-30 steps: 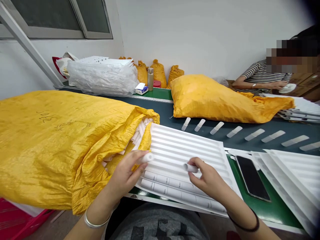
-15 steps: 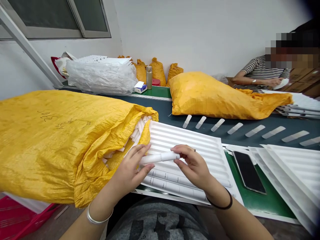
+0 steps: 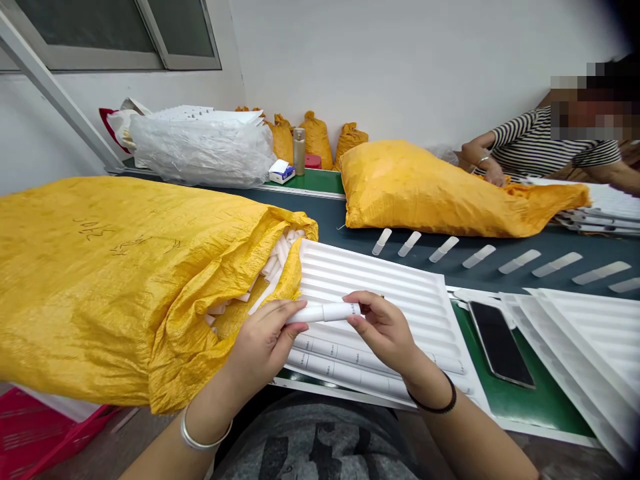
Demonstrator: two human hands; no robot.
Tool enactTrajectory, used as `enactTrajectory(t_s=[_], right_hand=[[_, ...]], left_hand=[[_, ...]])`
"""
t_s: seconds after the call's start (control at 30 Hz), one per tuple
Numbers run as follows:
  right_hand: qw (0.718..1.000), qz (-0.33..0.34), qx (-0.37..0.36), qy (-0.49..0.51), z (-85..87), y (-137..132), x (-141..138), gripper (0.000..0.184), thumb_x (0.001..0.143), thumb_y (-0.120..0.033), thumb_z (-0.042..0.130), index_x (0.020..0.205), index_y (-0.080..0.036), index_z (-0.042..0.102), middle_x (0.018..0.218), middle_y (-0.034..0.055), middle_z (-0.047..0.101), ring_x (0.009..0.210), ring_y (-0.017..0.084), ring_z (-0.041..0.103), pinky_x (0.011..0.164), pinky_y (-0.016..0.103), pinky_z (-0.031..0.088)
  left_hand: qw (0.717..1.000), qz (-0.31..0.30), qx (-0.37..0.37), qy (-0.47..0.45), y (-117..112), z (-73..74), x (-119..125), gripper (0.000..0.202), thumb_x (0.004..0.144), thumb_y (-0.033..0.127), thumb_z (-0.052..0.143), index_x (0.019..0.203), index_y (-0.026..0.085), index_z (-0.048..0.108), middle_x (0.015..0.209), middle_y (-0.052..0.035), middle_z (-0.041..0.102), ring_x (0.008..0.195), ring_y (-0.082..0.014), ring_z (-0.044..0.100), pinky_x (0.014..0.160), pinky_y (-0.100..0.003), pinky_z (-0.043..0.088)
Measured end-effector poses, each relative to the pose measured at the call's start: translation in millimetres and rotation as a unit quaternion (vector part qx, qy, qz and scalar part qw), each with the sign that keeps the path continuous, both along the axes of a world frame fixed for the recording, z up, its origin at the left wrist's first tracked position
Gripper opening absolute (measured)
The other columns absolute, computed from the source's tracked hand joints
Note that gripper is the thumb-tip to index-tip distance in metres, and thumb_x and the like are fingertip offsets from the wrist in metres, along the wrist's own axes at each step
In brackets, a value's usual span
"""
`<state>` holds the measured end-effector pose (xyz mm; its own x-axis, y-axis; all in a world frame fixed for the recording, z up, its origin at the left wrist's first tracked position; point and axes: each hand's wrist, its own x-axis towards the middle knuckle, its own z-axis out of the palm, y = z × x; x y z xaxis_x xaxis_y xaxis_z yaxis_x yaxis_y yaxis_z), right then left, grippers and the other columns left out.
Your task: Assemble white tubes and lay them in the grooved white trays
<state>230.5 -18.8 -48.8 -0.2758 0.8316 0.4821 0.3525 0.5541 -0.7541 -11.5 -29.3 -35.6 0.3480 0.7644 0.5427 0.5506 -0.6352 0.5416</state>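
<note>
Green surface [image 3: 550, 408], pale-edged at the front; white wall [image 3: 400, 73] behind. Left hand [image 3: 267, 343]: pinches one end of a white tube [image 3: 335, 312]. Right hand [image 3: 385, 330]: pinches the tube's other, printed end between thumb and fingers. Held tube: two lengths in line, a step visible between them; it lies over a ribbed white tray [image 3: 380, 283]. Tray: reaches the surface's front edge; printed tubes [image 3: 325, 367] lie in its nearest grooves, ribs show beyond. Left margin: large yellow sack [image 3: 100, 280], close beside the left hand, mouth open towards the tray, white pieces [image 3: 273, 270] inside. Right margin: green strip bearing a phone [image 3: 501, 343], then stacked trays [image 3: 595, 360]. Beyond: dark belt [image 3: 330, 208] carries spaced translucent tubes [image 3: 479, 257] and an orange sack [image 3: 425, 190]. Far right: person in striped shirt [image 3: 530, 141].
</note>
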Motion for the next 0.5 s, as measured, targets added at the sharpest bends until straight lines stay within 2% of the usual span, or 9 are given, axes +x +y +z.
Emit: enactTrajectory(t_s=[0.1,0.2,0.23,0.3,0.37,0.43,0.5], right_hand=[[0.998,0.024,0.023,-0.049,1.4,0,-1,0.023,0.09,-0.027,0.058,0.112,-0.021,0.058,0.088,0.0035,0.066,0.074,0.014,0.059,0.069,0.025,0.049],[0.981,0.079,0.055,-0.171,-4.9,12,-4,0.025,0.089,-0.028,0.06,0.111,-0.017,0.061,0.095,0.0088,0.068,0.084,0.018,0.062,0.076,0.029,0.05],[0.971,0.076,0.057,-0.221,-8.2,21,-5,0.025,0.087,-0.029,0.063,0.107,-0.016,0.064,0.096,0.0102,0.067,0.086,0.021,0.062,0.078,0.031,0.05],[0.954,0.006,0.031,-0.299,-14.6,50,-3,0.021,0.083,-0.03,0.065,0.099,-0.015,0.067,0.094,0.0118,0.066,0.089,0.024,0.061,0.081,0.034,0.048],[0.939,-0.111,-0.019,-0.326,-18.8,89,4,0.022,0.084,-0.029,0.061,0.1,-0.015,0.066,0.098,0.0132,0.065,0.092,0.025,0.059,0.085,0.036,0.045],[0.923,-0.201,-0.06,-0.322,-21.1,132,16,0.027,0.09,-0.027,0.051,0.111,-0.012,0.06,0.105,0.015,0.064,0.096,0.025,0.058,0.085,0.036,0.044],[0.906,-0.254,-0.108,-0.321,-24.1,170,29,0.028,0.092,-0.027,0.047,0.113,-0.011,0.057,0.103,0.0148,0.064,0.094,0.024,0.059,0.081,0.034,0.045]], left_hand=[[1.0,0.0,-0.013,-0.001,-3,-8.4,2,0.026,0.091,0.018,0.054,0.115,0.016,0.062,0.104,-0.0086,0.071,0.098,-0.0172,0.065,0.088,-0.027,0.051],[0.999,-0.025,-0.029,0.017,-1,-17.5,1,0.028,0.091,0.023,0.054,0.118,0.018,0.061,0.103,-0.0083,0.071,0.097,-0.018,0.065,0.087,-0.029,0.052],[0.998,-0.032,-0.043,0.03,1,-19.9,-1,0.033,0.091,0.027,0.055,0.122,0.018,0.058,0.104,-0.0085,0.07,0.095,-0.0186,0.065,0.086,-0.03,0.052],[0.995,-0.008,-0.082,0.051,11,-24.2,-8,0.047,0.09,0.034,0.055,0.134,0.019,0.048,0.113,-0.0104,0.067,0.097,-0.0204,0.064,0.087,-0.034,0.052],[0.989,0.085,-0.11,0.056,26,-29.3,-20,0.052,0.092,0.038,0.05,0.139,0.017,0.041,0.124,-0.0135,0.061,0.105,-0.023,0.061,0.093,-0.039,0.05],[0.969,0.189,-0.138,0.084,44,-36.8,-35,0.045,0.094,0.033,0.041,0.134,0.013,0.046,0.127,-0.0161,0.057,0.115,-0.0257,0.055,0.101,-0.043,0.043],[0.944,0.239,-0.181,0.138,60,-46.5,-45,0.04,0.092,0.027,0.039,0.125,0.008,0.053,0.122,-0.0186,0.059,0.117,-0.0281,0.054,0.102,-0.044,0.04]])
